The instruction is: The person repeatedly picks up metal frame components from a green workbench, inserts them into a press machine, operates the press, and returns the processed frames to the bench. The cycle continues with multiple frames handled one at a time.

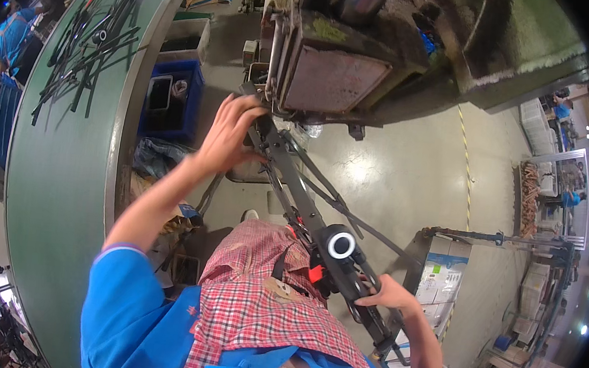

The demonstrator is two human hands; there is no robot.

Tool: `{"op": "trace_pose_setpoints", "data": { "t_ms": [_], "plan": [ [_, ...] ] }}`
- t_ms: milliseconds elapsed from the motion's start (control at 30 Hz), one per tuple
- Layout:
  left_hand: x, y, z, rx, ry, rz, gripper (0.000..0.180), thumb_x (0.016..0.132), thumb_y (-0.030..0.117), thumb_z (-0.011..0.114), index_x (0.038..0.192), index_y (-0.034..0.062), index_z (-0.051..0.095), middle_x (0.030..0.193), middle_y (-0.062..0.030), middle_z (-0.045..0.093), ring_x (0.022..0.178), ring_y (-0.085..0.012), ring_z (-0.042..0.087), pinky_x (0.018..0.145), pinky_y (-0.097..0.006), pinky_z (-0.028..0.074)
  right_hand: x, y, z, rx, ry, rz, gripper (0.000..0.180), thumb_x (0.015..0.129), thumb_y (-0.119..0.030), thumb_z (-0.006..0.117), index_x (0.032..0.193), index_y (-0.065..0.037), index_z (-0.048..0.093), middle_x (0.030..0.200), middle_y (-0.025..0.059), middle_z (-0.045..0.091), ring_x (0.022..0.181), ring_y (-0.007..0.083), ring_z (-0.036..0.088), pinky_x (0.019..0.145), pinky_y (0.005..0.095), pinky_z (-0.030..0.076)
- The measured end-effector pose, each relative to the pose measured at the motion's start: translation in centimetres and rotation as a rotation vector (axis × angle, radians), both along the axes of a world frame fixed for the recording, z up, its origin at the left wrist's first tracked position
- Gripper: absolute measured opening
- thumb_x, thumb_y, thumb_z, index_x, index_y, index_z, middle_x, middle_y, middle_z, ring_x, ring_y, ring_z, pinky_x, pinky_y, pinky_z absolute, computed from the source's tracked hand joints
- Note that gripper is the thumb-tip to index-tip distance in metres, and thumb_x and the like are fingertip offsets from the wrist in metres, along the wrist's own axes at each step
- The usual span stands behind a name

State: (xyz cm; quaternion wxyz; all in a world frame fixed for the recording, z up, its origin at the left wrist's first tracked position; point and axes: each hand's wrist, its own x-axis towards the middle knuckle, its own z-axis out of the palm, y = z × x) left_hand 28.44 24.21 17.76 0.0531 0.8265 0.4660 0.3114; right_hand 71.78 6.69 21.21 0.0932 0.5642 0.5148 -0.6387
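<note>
A long black metal frame (306, 206), built of jointed bars and thin rods, is held across the lap at a slant, one end up at the press (334, 67) and the other low by the right hip. The left hand (232, 132) is laid over the upper end of the frame, just under the press's rusty plate; its fingers (248, 108) are curled narrowly round the top bar, and a firm grip is judged likely, though the far side of the bar is hidden. The right hand (386, 296) is closed on the lower part of the frame, the thumb seen on top and the fingers wrapped beneath. Just above those right fingers a round black knob with a white ring (340, 245) is fixed to the frame, and an orange part (314, 271) shows beside it.

The frame is judged stiff and fairly heavy, its length making it awkward to swing; the hinged rods could fold or pinch, so the solid main bar is the better place to take hold, well apart at both ends as is done here. The painted metal may be somewhat slippery.

To the left of the left fingers a blue crate (171, 98) stands on the floor, and beyond it a long green surface (60, 183) carries a scatter of similar black metal parts (92, 37). Behind the right fingers cardboard boxes (441, 276) are stacked.
</note>
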Motion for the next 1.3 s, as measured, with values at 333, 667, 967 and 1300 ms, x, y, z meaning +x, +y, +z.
{"op": "trace_pose_setpoints", "data": {
  "t_ms": [333,667,967,1300],
  "plan": [
    [17.9,-19.8,-9.9,-1.407,-1.697,0.678,0.040,0.081,0.033,0.071,0.100,0.0005,0.058,0.090,-0.0092,0.066,0.080,-0.0197,0.064,0.078,-0.035,0.051,-0.1,-4.7,-6.0,0.339,0.203,0.154,0.058,0.066,-0.029,0.081,0.110,0.000,0.059,0.073,0.0053,0.058,0.067,0.0112,0.052,0.063,0.0293,0.045],
    [7.4,-32.0,1.3,-0.514,-2.060,0.856,0.029,0.074,0.017,0.073,0.088,0.0020,0.053,0.077,-0.0062,0.058,0.065,-0.0161,0.061,0.056,-0.029,0.052,-11.8,-9.2,1.7,0.701,0.305,0.589,0.048,0.064,-0.029,0.077,0.098,0.000,0.058,0.065,0.0142,0.062,0.062,0.0310,0.062,0.059,0.0391,0.049],
    [-8.7,-62.6,8.8,0.919,-1.776,0.417,0.025,0.086,0.022,0.054,0.083,-0.0022,0.053,0.066,-0.0091,0.050,0.059,-0.0197,0.048,0.093,-0.034,0.040,-34.5,-24.2,15.2,1.294,0.754,1.501,0.034,0.067,-0.012,0.068,0.094,-0.001,0.050,0.066,0.0121,0.061,0.064,0.0290,0.065,0.055,0.0394,0.049],
    [-8.0,-80.4,-4.5,0.905,-2.228,1.133,0.032,0.091,0.037,0.055,0.116,0.0162,0.051,0.100,-0.0025,0.057,0.088,-0.0177,0.060,0.070,-0.031,0.054,-58.6,-39.0,2.5,1.884,1.011,1.752,0.014,0.079,-0.016,0.057,0.092,-0.011,0.059,0.079,0.0032,0.064,0.078,0.0202,0.066,0.065,0.0320,0.048]
  ]
}}
